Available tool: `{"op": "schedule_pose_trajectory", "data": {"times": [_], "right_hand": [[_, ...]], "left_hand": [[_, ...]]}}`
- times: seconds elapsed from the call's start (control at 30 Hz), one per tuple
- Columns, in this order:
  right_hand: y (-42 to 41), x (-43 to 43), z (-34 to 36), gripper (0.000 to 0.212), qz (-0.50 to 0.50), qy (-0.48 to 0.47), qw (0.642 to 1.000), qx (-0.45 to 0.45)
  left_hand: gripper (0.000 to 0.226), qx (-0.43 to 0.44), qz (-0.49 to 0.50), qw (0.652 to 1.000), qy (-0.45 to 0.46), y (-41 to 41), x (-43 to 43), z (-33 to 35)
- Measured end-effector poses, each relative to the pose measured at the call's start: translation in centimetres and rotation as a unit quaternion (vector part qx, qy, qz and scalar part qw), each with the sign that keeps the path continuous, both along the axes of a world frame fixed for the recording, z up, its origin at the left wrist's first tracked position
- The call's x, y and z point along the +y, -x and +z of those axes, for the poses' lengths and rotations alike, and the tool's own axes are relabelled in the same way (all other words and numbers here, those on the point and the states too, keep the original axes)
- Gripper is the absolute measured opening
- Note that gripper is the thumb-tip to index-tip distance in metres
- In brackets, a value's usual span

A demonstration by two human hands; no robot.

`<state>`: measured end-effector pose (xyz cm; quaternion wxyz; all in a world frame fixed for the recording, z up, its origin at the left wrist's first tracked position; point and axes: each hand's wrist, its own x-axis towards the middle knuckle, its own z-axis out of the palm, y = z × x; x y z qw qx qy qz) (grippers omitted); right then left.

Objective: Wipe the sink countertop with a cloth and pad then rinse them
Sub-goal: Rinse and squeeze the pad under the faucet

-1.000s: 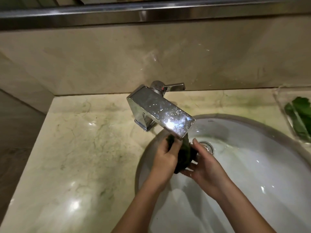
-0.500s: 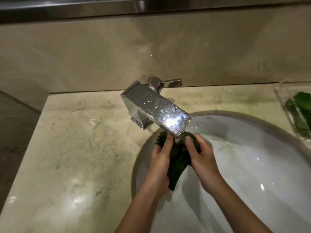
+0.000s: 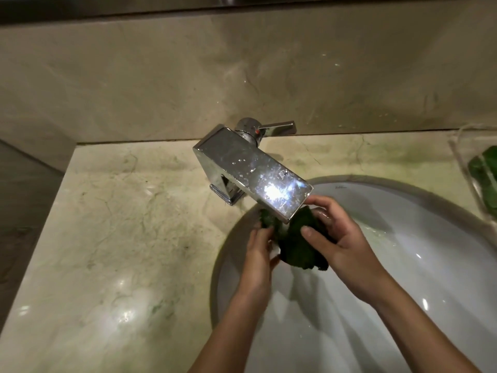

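Observation:
A dark green cloth (image 3: 298,249) is bunched under the spout of the chrome faucet (image 3: 252,173), over the white sink basin (image 3: 403,265). My left hand (image 3: 259,254) grips its left side, fingers curled into the fabric. My right hand (image 3: 341,238) holds the right side, thumb on top and fingers wrapped behind. The spout hides the cloth's upper part. Water flow under the spout cannot be made out. The marble countertop (image 3: 121,238) stretches to the left, wet and shiny.
The faucet lever (image 3: 279,127) points right near the back wall. A clear container (image 3: 478,179) with something green inside stands at the right edge of the counter. The counter's left edge drops off beside a side wall.
The cloth hung long between my hands before; now it is bunched into a wad. My right hand has shifted right and opened wider around it. The view has moved slightly.

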<state>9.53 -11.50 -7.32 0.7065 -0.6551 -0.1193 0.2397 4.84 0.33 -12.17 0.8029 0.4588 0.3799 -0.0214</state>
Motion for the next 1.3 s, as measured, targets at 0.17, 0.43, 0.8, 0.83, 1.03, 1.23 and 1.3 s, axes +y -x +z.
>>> {"op": "schedule_pose_trajectory", "data": {"times": [0.17,0.43,0.8,0.83,1.03,1.23,1.3], "right_hand": [[-1.1,0.2,-0.7,0.026,-0.026,0.063,0.997,-0.022],[1.4,3.8,-3.6,0.02,-0.178,0.254,0.922,-0.23],[-1.7,3.7,-5.0,0.04,-0.219,0.27,0.91,-0.225],[-1.4,3.9,-4.8,0.038,-0.215,0.275,0.908,-0.232],[2.0,3.4,-5.1,0.036,-0.252,0.181,0.948,0.071],[1.7,2.3,-4.8,0.056,-0.13,0.048,0.875,0.463],[1.3,2.6,-5.1,0.035,-0.165,0.051,0.895,0.411]], "left_hand": [[0.049,0.063,0.008,0.989,0.131,-1.8,-0.7,-0.6],[0.038,0.017,0.027,0.996,0.078,-2.4,-2.4,-0.6],[0.038,0.048,0.021,0.998,0.047,-2.3,-3.2,0.3],[0.034,0.037,0.018,0.999,0.015,-2.6,-2.7,0.5],[0.038,0.026,0.038,0.999,0.022,-2.7,-1.3,1.2],[0.035,-0.028,0.047,0.998,-0.044,-0.4,-1.4,0.9],[0.031,-0.068,0.02,0.988,-0.135,0.3,-1.4,0.8]]}}
